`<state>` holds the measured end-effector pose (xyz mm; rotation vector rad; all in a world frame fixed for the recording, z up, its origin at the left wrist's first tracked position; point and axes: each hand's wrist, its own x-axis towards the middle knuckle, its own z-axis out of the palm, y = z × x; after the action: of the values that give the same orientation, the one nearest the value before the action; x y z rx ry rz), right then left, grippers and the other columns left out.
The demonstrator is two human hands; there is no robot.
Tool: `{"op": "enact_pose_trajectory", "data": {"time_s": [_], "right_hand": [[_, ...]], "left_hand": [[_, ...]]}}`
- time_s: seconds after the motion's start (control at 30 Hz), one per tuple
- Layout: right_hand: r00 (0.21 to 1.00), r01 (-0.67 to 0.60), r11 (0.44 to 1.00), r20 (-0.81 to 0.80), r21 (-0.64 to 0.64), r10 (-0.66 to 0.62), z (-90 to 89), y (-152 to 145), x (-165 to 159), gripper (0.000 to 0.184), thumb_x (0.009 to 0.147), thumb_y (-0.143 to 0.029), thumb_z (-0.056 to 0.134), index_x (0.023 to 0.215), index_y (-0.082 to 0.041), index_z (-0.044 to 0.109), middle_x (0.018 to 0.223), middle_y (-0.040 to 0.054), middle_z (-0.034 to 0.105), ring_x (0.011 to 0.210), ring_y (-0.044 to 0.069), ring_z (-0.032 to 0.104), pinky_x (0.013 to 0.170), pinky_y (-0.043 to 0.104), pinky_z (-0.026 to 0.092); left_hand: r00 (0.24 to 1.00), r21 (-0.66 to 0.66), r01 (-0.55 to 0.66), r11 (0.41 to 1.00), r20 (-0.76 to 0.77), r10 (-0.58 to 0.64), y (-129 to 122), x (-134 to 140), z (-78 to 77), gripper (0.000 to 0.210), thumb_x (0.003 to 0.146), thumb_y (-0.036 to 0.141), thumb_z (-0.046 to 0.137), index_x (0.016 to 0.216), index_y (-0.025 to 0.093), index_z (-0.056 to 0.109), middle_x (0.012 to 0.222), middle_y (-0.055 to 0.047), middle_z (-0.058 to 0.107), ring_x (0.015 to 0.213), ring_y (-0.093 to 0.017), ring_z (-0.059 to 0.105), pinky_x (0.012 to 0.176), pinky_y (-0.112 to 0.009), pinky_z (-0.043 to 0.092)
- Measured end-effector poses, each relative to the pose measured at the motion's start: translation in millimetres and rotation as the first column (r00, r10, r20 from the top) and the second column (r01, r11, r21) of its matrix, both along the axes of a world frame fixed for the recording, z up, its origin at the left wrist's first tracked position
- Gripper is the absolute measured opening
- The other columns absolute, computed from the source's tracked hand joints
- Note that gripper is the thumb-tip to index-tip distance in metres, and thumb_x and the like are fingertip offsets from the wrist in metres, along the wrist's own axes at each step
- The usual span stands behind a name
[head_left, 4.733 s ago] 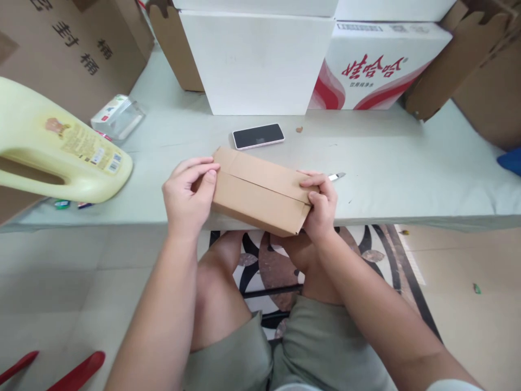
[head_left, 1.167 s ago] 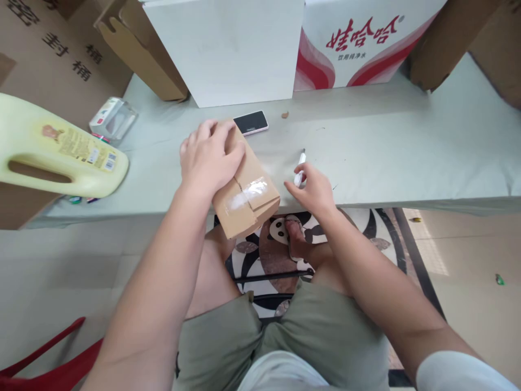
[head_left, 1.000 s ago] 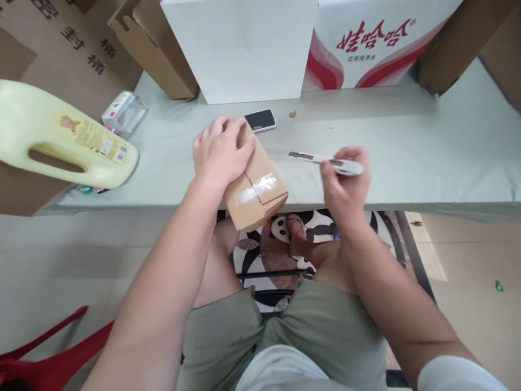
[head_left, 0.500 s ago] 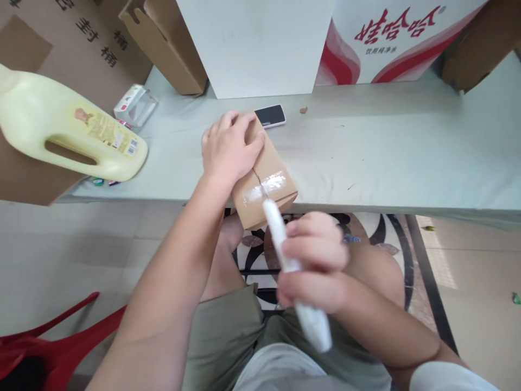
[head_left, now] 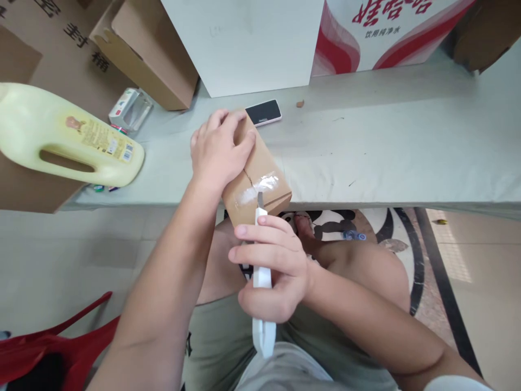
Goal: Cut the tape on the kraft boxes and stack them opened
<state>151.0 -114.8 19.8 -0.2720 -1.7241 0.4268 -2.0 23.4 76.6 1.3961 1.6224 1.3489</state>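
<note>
- so there's a table under a pale green cloth (head_left: pixel 391 157), with the small cardboard box (head_left: pixel 264 155) right at its near edge, one end poking out over the floor
- everything below is placed from that small cardboard box
- left hand (head_left: pixel 222 144) is palm down on its far left part, fingers curled over the edge and thumb spread away on top, so it's clamped on the box
- strip of shiny clear tape (head_left: pixel 266 183) runs across the seam at its near end
- right hand (head_left: pixel 277 269) is just on the near side of it, fingers and thumb closed around a white utility knife (head_left: pixel 264 279)
- blade points away from the person, tip over the tape by the seam; can't tell if it's actually cutting in
- phone (head_left: pixel 265 112) lies just beyond its far end, partly covered by it
- past that, a plain white box (head_left: pixel 248 49), and a red-and-white carton (head_left: pixel 386 41) further right
- yellow jug (head_left: pixel 24 125) is well to its left, clear plastic container (head_left: pixel 133 110) a bit nearer
- red chair (head_left: pixel 77 347) is down left of it, blurry
- patterned mat (head_left: pixel 382 231) is on the floor below it
</note>
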Motion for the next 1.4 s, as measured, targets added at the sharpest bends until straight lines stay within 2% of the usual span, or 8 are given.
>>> {"op": "enact_pose_trajectory", "data": {"time_s": [0.17,0.3,0.43,0.63,0.83,0.97,1.13,1.4], "right_hand": [[0.998,0.053,0.997,-0.027,0.055,-0.052,5.3,14.6,-5.0,0.014,0.087,-0.020,0.069,0.077,-0.030,0.065,0.108,-0.0039,0.077,0.132,0.015,0.063,0.121,0.037,0.046],[0.999,-0.007,0.999,0.035,0.053,0.005,6.2,20.9,0.8,0.013,0.090,-0.017,0.067,0.087,-0.030,0.070,0.110,0.0011,0.077,0.134,0.016,0.063,0.121,0.037,0.046],[0.996,-0.009,0.999,0.085,0.043,0.005,6.4,21.6,6.6,0.016,0.094,-0.018,0.063,0.088,-0.030,0.070,0.108,-0.0005,0.076,0.134,0.014,0.063,0.124,0.038,0.042],[0.994,-0.007,0.998,0.110,0.057,0.001,7.8,20.2,6.4,0.021,0.097,-0.017,0.057,0.086,-0.029,0.071,0.106,0.0001,0.075,0.137,0.015,0.060,0.126,0.037,0.040],[0.998,-0.034,0.997,0.064,0.074,0.029,3.0,17.3,0.1,0.013,0.093,-0.013,0.063,0.089,-0.024,0.069,0.107,0.0030,0.073,0.140,0.018,0.057,0.125,0.039,0.039],[0.998,-0.009,0.996,0.062,0.088,0.004,4.6,19.2,-0.3,0.011,0.094,-0.015,0.062,0.092,-0.024,0.068,0.102,0.0031,0.070,0.126,0.017,0.064,0.120,0.038,0.044],[0.998,0.049,0.994,0.041,0.093,-0.053,11.0,21.6,-1.2,0.024,0.094,-0.009,0.050,0.091,-0.026,0.067,0.088,0.0001,0.064,0.104,0.013,0.065,0.111,0.035,0.051],[0.996,0.069,0.990,0.056,0.126,-0.076,17.0,24.5,-0.3,0.024,0.093,-0.012,0.048,0.081,-0.025,0.065,0.081,0.0005,0.059,0.094,0.013,0.061,0.107,0.035,0.050]], "left_hand": [[1.000,-0.027,0.010,1.000,-0.025,-0.011,-2.1,0.9,3.7,0.033,0.067,0.031,0.083,0.098,0.034,0.074,0.140,-0.004,0.060,0.162,-0.040,0.008,0.134,-0.050,0.007],[0.999,-0.009,0.016,1.000,0.044,-0.016,-1.1,-0.5,0.2,0.033,0.065,0.031,0.083,0.096,0.036,0.073,0.141,-0.002,0.060,0.163,-0.037,0.002,0.134,-0.051,0.011],[0.999,-0.012,0.033,0.999,0.035,-0.032,1.1,-3.2,-4.0,0.035,0.064,0.033,0.083,0.098,0.037,0.073,0.142,-0.001,0.059,0.163,-0.037,0.000,0.134,-0.051,0.010],[0.956,-0.056,-0.015,0.998,-0.292,-0.002,-3.8,1.0,5.0,0.040,0.071,0.049,0.076,0.110,0.040,0.076,0.144,-0.001,0.061,0.157,-0.043,0.023,0.133,-0.052,0.010],[0.741,-0.200,-0.099,0.975,-0.669,-0.062,-11.9,11.5,23.6,0.056,0.084,0.062,0.046,0.137,0.052,0.063,0.154,0.006,0.055,0.151,-0.044,0.038,0.127,-0.065,0.023],[0.709,-0.203,-0.099,0.974,-0.701,-0.074,-11.4,11.1,24.1,0.060,0.085,0.063,0.041,0.142,0.053,0.059,0.154,0.006,0.055,0.150,-0.045,0.040,0.125,-0.066,0.026],[0.706,-0.162,-0.085,0.983,-0.706,-0.055,-10.3,8.3,21.0,0.057,0.086,0.062,0.044,0.140,0.054,0.061,0.151,0.006,0.058,0.148,-0.043,0.043,0.124,-0.064,0.029],[0.701,-0.155,-0.091,0.984,-0.711,-0.047,-10.4,7.6,20.8,0.053,0.087,0.061,0.046,0.136,0.053,0.064,0.151,0.006,0.058,0.144,-0.042,0.046,0.124,-0.063,0.032]]}}
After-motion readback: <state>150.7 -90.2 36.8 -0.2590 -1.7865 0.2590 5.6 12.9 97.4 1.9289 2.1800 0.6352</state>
